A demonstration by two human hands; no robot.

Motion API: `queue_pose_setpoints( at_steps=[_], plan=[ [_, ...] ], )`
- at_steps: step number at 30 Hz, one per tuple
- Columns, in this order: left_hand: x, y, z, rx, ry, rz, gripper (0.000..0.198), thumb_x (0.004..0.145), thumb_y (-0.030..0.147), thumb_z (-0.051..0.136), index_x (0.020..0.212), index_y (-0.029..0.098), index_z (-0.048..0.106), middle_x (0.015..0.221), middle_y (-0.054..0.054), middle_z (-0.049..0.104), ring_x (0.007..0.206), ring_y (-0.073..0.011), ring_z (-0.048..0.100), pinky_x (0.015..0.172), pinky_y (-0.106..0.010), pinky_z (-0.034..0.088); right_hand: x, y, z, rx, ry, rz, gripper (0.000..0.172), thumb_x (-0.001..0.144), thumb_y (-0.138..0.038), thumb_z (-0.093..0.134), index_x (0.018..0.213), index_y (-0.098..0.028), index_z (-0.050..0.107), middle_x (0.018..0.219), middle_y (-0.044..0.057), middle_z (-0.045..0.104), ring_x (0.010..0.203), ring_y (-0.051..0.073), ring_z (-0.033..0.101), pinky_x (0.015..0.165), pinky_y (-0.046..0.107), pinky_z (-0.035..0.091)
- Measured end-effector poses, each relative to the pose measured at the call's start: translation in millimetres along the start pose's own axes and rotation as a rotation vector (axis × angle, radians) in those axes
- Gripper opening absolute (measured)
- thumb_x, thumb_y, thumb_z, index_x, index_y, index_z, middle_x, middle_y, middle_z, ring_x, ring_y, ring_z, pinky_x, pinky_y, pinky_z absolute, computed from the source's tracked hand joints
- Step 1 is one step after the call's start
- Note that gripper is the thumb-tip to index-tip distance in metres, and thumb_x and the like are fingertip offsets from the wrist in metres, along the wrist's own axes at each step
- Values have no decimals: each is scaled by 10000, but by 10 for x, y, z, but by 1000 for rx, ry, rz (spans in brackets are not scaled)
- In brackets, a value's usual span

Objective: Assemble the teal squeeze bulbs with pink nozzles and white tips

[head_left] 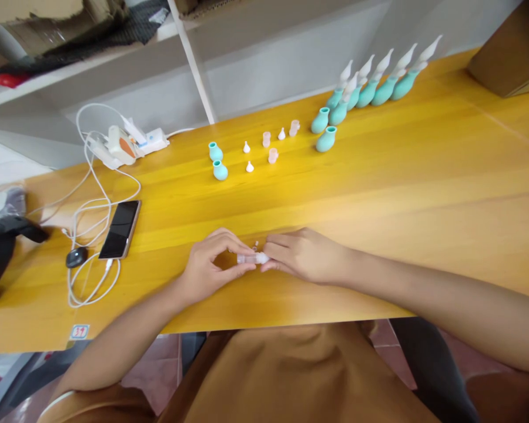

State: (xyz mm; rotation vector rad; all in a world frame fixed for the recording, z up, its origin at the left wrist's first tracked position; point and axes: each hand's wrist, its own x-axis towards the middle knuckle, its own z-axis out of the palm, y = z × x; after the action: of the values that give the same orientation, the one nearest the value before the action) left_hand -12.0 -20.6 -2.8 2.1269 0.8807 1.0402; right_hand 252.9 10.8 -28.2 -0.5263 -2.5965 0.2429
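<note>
Near the front of the table, my left hand (208, 262) pinches a small clear plastic tube (245, 259) between thumb and fingertips. My right hand (306, 257) has its fingers closed on a small white nozzle tip (263, 258), which meets the right end of the tube; whether the two are joined I cannot tell. Farther back lie loose parts of the same sort: white tips (249, 167) and clear pinkish cups (273, 155). Teal rubber bulbs (220, 170) stand to their left, and two more bulbs (325, 140) to their right.
Several teal bulbs with white pointed nozzles (385, 88) stand at the back right, near a cardboard box (506, 50). On the left are a phone (120, 229), looped white cables (77, 288), a power strip (154, 141) and a black object (4, 247). A shelf (114, 56) rises behind.
</note>
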Motion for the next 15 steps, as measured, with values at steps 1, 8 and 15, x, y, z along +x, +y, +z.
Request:
queue_pose_setpoints(
  at_steps=[1, 8, 15],
  plan=[
    [-4, -1, 1, -10, 3, -7, 221, 878, 188, 924, 1042, 217, 778, 978, -54, 837, 899, -171, 754, 821, -327, 603, 2, 4, -12, -33, 16, -22, 495, 1216, -445, 345, 959, -159, 658, 842, 45, 684, 634, 129, 540, 594, 300, 301],
    [-1, 13, 29, -50, 20, -23, 177, 879, 253, 932, 973, 212, 787, 949, -82, 852, 858, -197, 772, 788, -365, 615, 38, -18, -91, -139, 117, -137, 464, 1188, -393, 476, 805, -174, 619, 756, 26, 639, 618, 139, 497, 582, 337, 285],
    [-2, 15, 55, -94, 14, -16, 193, 846, 203, 953, 960, 210, 797, 956, -80, 852, 856, -192, 764, 794, -368, 619, 34, -8, -61, -93, 155, -171, 466, 1180, -412, 493, 799, -168, 605, 764, 19, 646, 622, 130, 490, 586, 323, 296]
  ],
)
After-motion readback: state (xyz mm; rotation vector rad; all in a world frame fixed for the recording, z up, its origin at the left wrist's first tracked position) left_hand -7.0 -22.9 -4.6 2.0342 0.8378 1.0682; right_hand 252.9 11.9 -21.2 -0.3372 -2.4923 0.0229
